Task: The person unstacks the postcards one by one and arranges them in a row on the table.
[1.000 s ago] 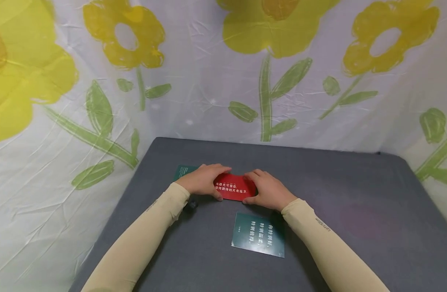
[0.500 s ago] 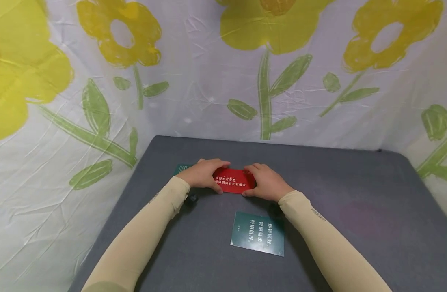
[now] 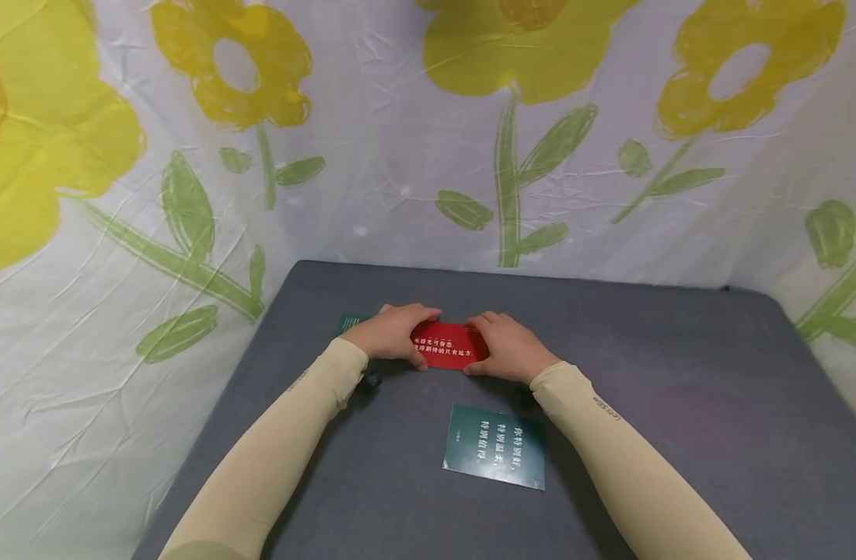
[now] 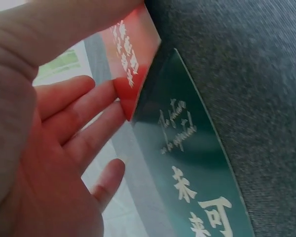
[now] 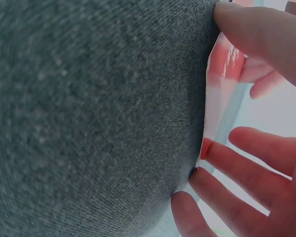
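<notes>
A red card [image 3: 444, 347] with white printed characters lies at the far middle of the table. At its left end my left hand [image 3: 391, 334] holds it, thumb at the near edge and fingers at the far edge. My right hand [image 3: 513, 350] grips the right end the same way. In the left wrist view, a dark green card [image 4: 187, 148] with white lettering lies beside the red card's left end; their edges meet or nearly meet. The head view shows only a corner of that green card, as my left hand hides the rest.
Another green card [image 3: 495, 449] with white characters lies nearer, in front of my right hand. All of these are on a dark grey table [image 3: 679, 365]. A white curtain [image 3: 400, 155] printed with yellow flowers hangs along the back and sides.
Both hands and the red card have shifted slightly away from me, mostly in the first half second. Since then they have stayed nearly still. The nearer green card has not moved.
</notes>
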The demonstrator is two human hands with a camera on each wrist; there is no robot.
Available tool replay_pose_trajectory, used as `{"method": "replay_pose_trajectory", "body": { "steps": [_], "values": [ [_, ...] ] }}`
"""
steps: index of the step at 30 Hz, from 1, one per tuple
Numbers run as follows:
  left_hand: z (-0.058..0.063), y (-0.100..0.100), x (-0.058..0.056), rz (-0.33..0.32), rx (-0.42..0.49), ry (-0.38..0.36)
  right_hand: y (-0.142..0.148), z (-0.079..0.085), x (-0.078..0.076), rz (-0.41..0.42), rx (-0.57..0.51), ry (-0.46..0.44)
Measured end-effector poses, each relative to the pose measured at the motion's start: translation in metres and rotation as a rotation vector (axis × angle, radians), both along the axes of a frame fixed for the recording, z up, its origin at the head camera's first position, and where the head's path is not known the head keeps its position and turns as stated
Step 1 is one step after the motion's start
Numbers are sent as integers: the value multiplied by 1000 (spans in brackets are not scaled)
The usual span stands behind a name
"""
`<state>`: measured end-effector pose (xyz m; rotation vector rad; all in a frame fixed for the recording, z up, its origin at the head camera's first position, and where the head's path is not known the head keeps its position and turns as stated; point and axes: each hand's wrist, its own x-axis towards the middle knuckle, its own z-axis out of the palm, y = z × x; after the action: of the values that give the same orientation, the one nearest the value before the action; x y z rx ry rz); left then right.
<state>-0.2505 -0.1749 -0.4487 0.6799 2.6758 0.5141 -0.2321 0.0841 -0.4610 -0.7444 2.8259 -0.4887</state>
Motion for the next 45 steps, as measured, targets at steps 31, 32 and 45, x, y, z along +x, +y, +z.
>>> {"method": "replay_pose_trajectory", "body": {
  "steps": [31, 32, 45],
  "values": [
    [-7, 47, 67, -100, 6, 214, 67, 0, 66, -112, -56, -52],
    [-6, 49, 74, -112, 30, 199, 69, 1, 72, -107, -57, -46],
    [-4, 53, 127, -228, 66, 40, 70, 1, 136, 1, -72, 43]
  ]
}}
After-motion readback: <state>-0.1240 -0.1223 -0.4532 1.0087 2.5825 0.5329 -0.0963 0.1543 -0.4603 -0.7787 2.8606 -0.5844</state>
